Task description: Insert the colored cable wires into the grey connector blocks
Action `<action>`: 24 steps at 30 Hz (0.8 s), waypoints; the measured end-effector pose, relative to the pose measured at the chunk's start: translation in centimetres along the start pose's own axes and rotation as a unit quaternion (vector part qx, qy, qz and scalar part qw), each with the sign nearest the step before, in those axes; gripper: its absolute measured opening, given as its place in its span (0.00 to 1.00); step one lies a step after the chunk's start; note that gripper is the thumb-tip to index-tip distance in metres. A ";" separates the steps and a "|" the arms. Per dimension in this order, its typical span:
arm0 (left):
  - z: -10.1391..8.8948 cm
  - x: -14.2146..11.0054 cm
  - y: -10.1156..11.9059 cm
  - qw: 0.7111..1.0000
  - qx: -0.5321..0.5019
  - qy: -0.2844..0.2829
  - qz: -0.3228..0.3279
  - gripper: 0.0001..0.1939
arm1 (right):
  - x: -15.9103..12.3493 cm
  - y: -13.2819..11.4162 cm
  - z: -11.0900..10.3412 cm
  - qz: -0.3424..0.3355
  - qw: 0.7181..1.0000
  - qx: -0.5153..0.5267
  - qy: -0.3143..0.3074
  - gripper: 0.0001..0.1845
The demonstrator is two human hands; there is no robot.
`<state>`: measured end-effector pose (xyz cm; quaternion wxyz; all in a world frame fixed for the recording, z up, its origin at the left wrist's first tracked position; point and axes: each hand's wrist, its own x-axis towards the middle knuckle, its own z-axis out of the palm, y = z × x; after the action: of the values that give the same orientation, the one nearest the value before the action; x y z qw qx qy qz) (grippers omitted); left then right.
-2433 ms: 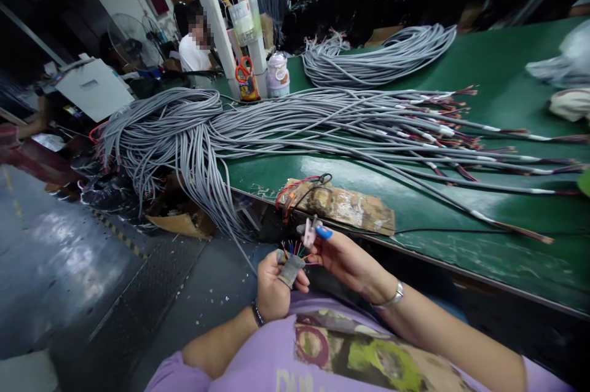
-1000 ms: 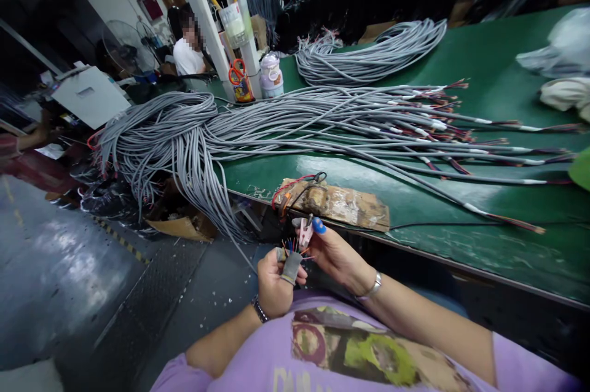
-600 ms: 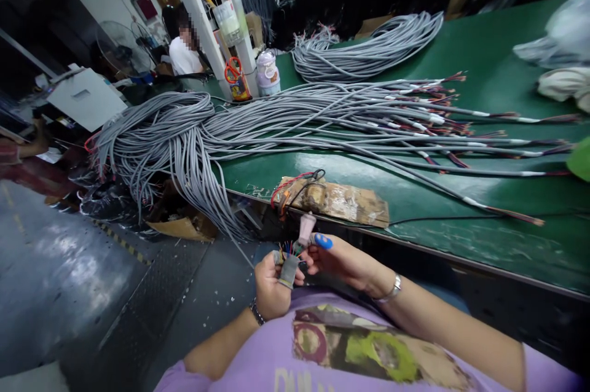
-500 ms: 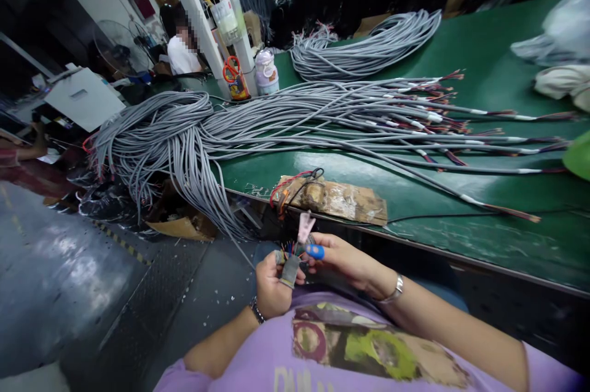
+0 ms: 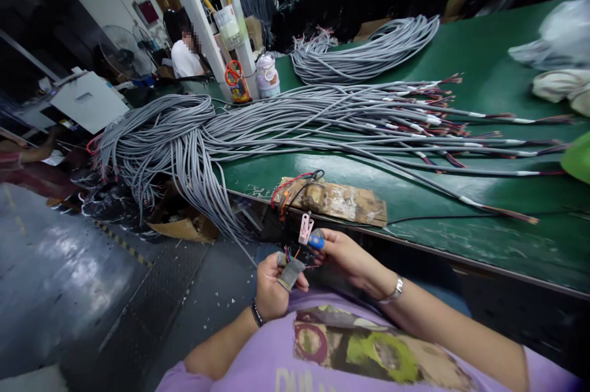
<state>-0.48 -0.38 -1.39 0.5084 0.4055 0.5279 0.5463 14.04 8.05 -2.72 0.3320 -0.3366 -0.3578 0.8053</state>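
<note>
My left hand (image 5: 271, 289) is closed in front of my shirt, pinching the end of a grey cable with several thin coloured wires (image 5: 288, 253) fanned out above the fingers. Dull grey wrapping (image 5: 291, 274) covers part of its fingertips. Just to the right, my right hand (image 5: 343, 255) is closed in a pinch on a pale pink clothespin (image 5: 305, 229), which points upward. A blue band (image 5: 316, 241) wraps one of its fingertips. A thin reddish wire reaches from the left hand towards the right fingers; whether they touch it is hard to tell.
Grey cables (image 5: 286, 115) with stripped ends lie across the green table (image 5: 461, 244), and some hang off its left edge. A wooden block (image 5: 354, 201) with red and black leads sits at the front edge. Behind stand a lilac cup (image 5: 268, 75) and a coiled bundle (image 5: 369, 51).
My right hand has drawn slightly up and right, apart from the left hand, with the clothespin now clear of the coloured wires. The left hand stays nearly in place.
</note>
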 end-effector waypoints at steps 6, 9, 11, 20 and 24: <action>0.5 0.5 0.0 0.999 -0.035 0.028 0.026 0.14 | 0.7 -0.7 0.7 0.004 0.999 0.031 -0.025 0.22; 0.8 0.8 0.4 0.999 -0.015 0.029 0.029 0.15 | 0.8 -0.8 1.0 -0.105 0.990 -0.091 0.022 0.24; 1.0 0.9 0.6 0.999 0.003 0.032 0.026 0.15 | 0.9 -0.7 1.0 -0.142 0.980 -0.124 0.059 0.26; 1.0 1.3 0.4 0.993 0.108 0.016 0.054 0.17 | 2.0 -0.1 1.6 -0.026 0.990 0.140 -0.001 0.22; 0.9 1.3 0.1 0.990 0.133 0.007 0.049 0.18 | 2.0 0.0 1.8 -0.029 0.989 0.142 0.018 0.21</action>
<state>0.15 1.09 -1.32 0.4192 0.4911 0.5786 0.4983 11.50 9.00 -2.38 0.4061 -0.2902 -0.2431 0.8317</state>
